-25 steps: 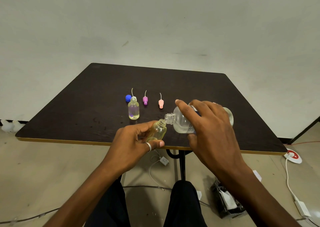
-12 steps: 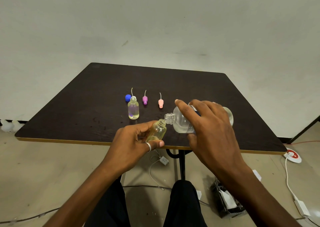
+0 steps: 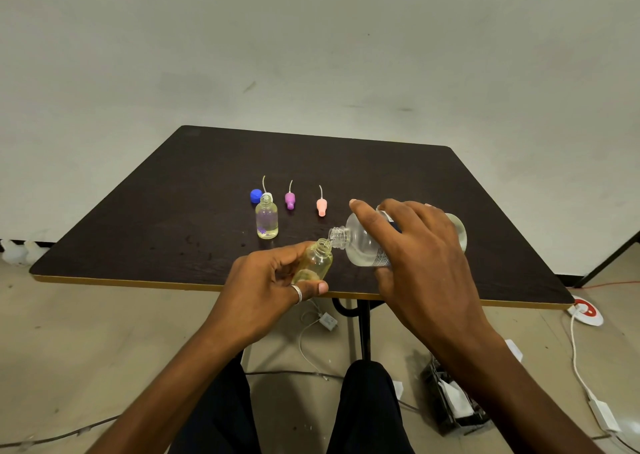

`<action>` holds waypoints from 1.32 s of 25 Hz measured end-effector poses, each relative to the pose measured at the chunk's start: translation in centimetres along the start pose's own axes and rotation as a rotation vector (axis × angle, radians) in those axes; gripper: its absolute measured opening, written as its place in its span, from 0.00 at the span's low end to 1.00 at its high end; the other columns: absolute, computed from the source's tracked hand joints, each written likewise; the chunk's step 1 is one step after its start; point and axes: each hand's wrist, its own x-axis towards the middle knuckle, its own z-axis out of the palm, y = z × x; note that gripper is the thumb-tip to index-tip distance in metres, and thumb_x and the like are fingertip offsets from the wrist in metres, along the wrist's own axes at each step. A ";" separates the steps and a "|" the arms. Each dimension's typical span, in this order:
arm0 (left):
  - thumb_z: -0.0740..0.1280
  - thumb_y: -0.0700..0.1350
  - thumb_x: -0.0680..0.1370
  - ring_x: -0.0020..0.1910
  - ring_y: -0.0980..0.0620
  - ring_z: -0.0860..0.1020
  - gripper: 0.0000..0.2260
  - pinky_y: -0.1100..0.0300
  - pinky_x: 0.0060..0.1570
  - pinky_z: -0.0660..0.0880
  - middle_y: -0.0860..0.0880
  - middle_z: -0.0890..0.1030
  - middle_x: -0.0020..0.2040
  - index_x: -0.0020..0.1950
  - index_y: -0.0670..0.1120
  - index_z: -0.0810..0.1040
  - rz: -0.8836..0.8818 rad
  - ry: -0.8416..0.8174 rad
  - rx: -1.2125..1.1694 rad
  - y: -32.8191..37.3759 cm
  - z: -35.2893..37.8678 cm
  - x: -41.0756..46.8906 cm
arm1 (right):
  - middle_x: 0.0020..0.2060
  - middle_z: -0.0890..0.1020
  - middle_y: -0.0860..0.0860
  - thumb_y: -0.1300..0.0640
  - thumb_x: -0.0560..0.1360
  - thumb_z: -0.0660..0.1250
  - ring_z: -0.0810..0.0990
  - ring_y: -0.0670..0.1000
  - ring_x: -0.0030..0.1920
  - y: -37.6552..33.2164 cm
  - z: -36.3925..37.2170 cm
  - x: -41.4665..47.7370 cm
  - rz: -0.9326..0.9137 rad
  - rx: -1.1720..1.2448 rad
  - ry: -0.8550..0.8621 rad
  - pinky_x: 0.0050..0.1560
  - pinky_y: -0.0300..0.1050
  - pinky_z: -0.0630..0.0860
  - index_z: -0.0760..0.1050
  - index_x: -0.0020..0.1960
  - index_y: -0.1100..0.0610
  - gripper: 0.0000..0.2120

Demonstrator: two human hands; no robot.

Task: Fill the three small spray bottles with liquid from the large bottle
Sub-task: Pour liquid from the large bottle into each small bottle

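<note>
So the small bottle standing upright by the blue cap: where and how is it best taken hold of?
Probably around the straight body of the small bottle, below its open neck, coming from its right side. The blue cap and a white spray top sit close behind and to its left, and a side grip keeps it upright.

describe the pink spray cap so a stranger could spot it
On the dark table, three spray caps with thin dip tubes lie in a row behind the hands. The pink spray cap is the rightmost, nearest the tilted large bottle; its neighbours are purple and white.
</note>
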 end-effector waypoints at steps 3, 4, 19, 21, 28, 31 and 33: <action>0.78 0.45 0.70 0.51 0.66 0.82 0.25 0.73 0.52 0.76 0.61 0.85 0.51 0.65 0.56 0.79 0.001 -0.006 -0.003 0.0 0.0 0.0 | 0.55 0.81 0.61 0.57 0.54 0.85 0.80 0.65 0.53 -0.1 -0.1 0.1 0.000 -0.005 0.009 0.54 0.64 0.75 0.73 0.67 0.55 0.43; 0.78 0.45 0.70 0.51 0.66 0.82 0.24 0.72 0.52 0.76 0.61 0.85 0.51 0.65 0.56 0.79 0.001 -0.007 -0.008 0.0 0.0 0.0 | 0.54 0.81 0.61 0.57 0.53 0.85 0.80 0.65 0.53 -0.1 -0.1 0.1 0.001 -0.003 0.010 0.53 0.64 0.75 0.74 0.67 0.56 0.43; 0.78 0.44 0.69 0.51 0.67 0.82 0.25 0.75 0.49 0.75 0.62 0.84 0.52 0.65 0.55 0.79 -0.011 -0.013 -0.042 -0.2 0.1 0.1 | 0.54 0.81 0.60 0.58 0.54 0.84 0.80 0.65 0.53 -0.1 -0.1 0.0 0.000 -0.005 0.000 0.54 0.64 0.75 0.74 0.67 0.55 0.42; 0.78 0.43 0.69 0.50 0.67 0.82 0.24 0.75 0.49 0.75 0.63 0.84 0.51 0.64 0.55 0.79 -0.012 -0.010 -0.046 -0.2 0.1 0.0 | 0.54 0.81 0.60 0.58 0.54 0.84 0.80 0.65 0.54 -0.2 -0.2 0.0 -0.005 -0.007 -0.002 0.54 0.64 0.75 0.74 0.67 0.55 0.42; 0.78 0.43 0.70 0.50 0.66 0.82 0.23 0.73 0.50 0.76 0.61 0.85 0.49 0.63 0.55 0.80 0.002 -0.004 -0.039 -0.2 0.1 0.0 | 0.55 0.81 0.60 0.58 0.54 0.84 0.80 0.65 0.54 -0.1 -0.1 0.0 -0.004 -0.011 -0.005 0.54 0.64 0.75 0.74 0.67 0.55 0.43; 0.78 0.42 0.69 0.49 0.68 0.82 0.24 0.76 0.48 0.75 0.64 0.84 0.48 0.63 0.56 0.80 -0.003 -0.005 -0.046 -0.1 0.1 0.0 | 0.55 0.81 0.61 0.58 0.54 0.84 0.80 0.65 0.54 0.0 0.1 0.0 -0.006 -0.005 -0.006 0.54 0.65 0.75 0.73 0.67 0.55 0.43; 0.78 0.42 0.70 0.49 0.68 0.82 0.24 0.77 0.47 0.74 0.66 0.84 0.47 0.62 0.57 0.79 -0.004 -0.005 -0.049 -0.1 0.1 -0.1 | 0.54 0.81 0.61 0.58 0.54 0.85 0.80 0.65 0.53 0.0 0.1 0.0 -0.009 -0.001 -0.005 0.53 0.65 0.75 0.74 0.67 0.55 0.43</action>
